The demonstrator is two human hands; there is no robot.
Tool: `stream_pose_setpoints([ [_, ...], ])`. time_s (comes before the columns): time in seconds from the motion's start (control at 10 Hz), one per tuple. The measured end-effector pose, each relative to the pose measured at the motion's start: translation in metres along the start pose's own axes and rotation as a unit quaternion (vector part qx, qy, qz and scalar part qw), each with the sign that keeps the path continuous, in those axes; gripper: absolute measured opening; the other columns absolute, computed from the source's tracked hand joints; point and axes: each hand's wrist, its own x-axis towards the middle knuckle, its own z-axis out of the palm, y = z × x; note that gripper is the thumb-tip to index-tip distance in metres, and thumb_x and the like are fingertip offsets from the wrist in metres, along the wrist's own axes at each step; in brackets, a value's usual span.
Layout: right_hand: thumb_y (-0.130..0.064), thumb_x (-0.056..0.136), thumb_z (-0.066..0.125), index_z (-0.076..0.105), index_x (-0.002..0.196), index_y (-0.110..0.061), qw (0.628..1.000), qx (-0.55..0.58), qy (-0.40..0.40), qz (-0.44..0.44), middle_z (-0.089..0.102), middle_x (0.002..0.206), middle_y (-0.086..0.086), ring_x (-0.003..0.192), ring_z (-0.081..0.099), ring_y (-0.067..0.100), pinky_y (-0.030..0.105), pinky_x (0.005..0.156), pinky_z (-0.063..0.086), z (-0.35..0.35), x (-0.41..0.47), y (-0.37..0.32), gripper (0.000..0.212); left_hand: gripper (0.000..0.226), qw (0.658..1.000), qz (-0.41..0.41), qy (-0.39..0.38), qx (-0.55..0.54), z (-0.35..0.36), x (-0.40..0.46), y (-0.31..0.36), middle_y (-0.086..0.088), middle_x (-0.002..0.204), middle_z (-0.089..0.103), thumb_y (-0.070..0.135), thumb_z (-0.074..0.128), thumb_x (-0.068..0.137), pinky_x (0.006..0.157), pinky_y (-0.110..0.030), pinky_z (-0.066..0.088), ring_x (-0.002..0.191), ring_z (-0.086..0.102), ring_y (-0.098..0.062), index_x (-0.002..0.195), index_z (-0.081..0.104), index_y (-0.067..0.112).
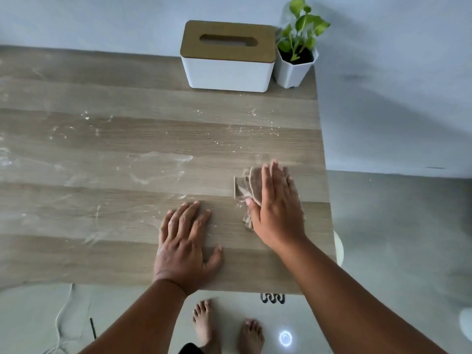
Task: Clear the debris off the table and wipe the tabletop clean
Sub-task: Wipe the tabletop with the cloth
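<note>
Tissue box [227, 57] and potted plant [296, 60] sitting at the table's [102, 251] far right corner; cloth [245, 185] lying near the right edge, under the right hand [277, 210]; left hand [184, 244] resting at the near edge.

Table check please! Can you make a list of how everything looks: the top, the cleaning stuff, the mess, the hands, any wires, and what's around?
Surface: wooden tabletop, streaked with white smears.
Job's things: brown cloth lying flat near the right edge.
Clutter: white crumbs scattered mid-table; tissue box and potted plant at the far edge.
Hands: right hand presses flat on the cloth; left hand rests flat on the wood.
Cables: white cord on the floor.
Surroundings: pale wall, grey floor, bare feet.
</note>
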Motion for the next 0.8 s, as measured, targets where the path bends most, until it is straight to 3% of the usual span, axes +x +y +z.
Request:
stream_pose_setpoints([
  [0.1, -0.041, 0.103, 0.048, 0.027, 0.164, -0.014, 0.998, -0.006, 0.007, -0.069, 0.014, 0.172, 0.020, 0.160, 0.010, 0.038, 0.056, 0.126, 0.023, 0.003, -0.032, 0.021, 0.070, 0.082, 1.000, -0.003, -0.004, -0.004, -0.001, 0.000, 0.000, -0.008, 0.159, 0.043, 0.059, 0.062, 0.077, 0.126, -0.056, 0.020, 0.152, 0.033, -0.031, 0.147, 0.053, 0.017],
  [0.2, -0.047, 0.103, 0.043, 0.038, 0.160, -0.022, 0.998, -0.026, 0.003, -0.053, 0.014, 0.171, 0.022, 0.159, 0.010, 0.041, 0.060, 0.125, 0.022, -0.002, -0.037, 0.042, 0.063, 0.081, 1.000, -0.004, -0.003, -0.008, -0.002, -0.001, 0.001, -0.008, 0.159, 0.044, 0.058, 0.062, 0.077, 0.125, -0.056, 0.021, 0.152, 0.033, -0.031, 0.146, 0.054, 0.016],
  [0.4, -0.070, 0.095, 0.023, 0.020, 0.163, -0.035, 0.990, -0.065, -0.054, 0.115, 0.003, 0.173, 0.018, 0.158, -0.005, 0.046, 0.062, 0.127, 0.001, -0.001, 0.019, 0.006, 0.076, 0.081, 1.000, -0.006, -0.004, -0.013, -0.002, 0.000, 0.002, -0.008, 0.158, 0.044, 0.057, 0.063, 0.077, 0.125, -0.057, 0.021, 0.152, 0.034, -0.031, 0.146, 0.054, 0.016],
  [0.6, -0.059, 0.100, 0.028, 0.031, 0.161, -0.032, 0.994, -0.073, -0.061, -0.045, 0.012, 0.174, 0.006, 0.160, 0.001, 0.041, 0.063, 0.126, 0.009, 0.005, -0.004, -0.015, 0.067, 0.082, 1.000, -0.004, -0.007, -0.006, -0.002, 0.000, 0.002, -0.008, 0.158, 0.045, 0.058, 0.062, 0.077, 0.125, -0.056, 0.021, 0.152, 0.034, -0.031, 0.146, 0.054, 0.016],
  [0.7, -0.054, 0.097, 0.040, 0.038, 0.159, -0.030, 0.990, -0.070, -0.058, -0.111, 0.020, 0.173, 0.006, 0.160, 0.007, 0.039, 0.063, 0.125, 0.016, 0.004, -0.037, 0.013, 0.067, 0.082, 1.000, -0.008, -0.008, -0.010, -0.003, 0.001, 0.002, -0.008, 0.158, 0.045, 0.059, 0.061, 0.077, 0.126, -0.055, 0.020, 0.151, 0.034, -0.031, 0.146, 0.055, 0.016],
  [0.8, -0.056, 0.097, 0.035, 0.032, 0.162, -0.030, 0.994, -0.078, -0.057, -0.053, 0.013, 0.174, 0.007, 0.160, 0.001, 0.039, 0.063, 0.126, 0.015, -0.005, -0.041, 0.043, 0.069, 0.081, 1.000, -0.007, -0.001, -0.012, -0.002, 0.000, 0.003, -0.008, 0.157, 0.046, 0.058, 0.061, 0.076, 0.126, -0.056, 0.021, 0.151, 0.035, -0.031, 0.144, 0.056, 0.015],
])
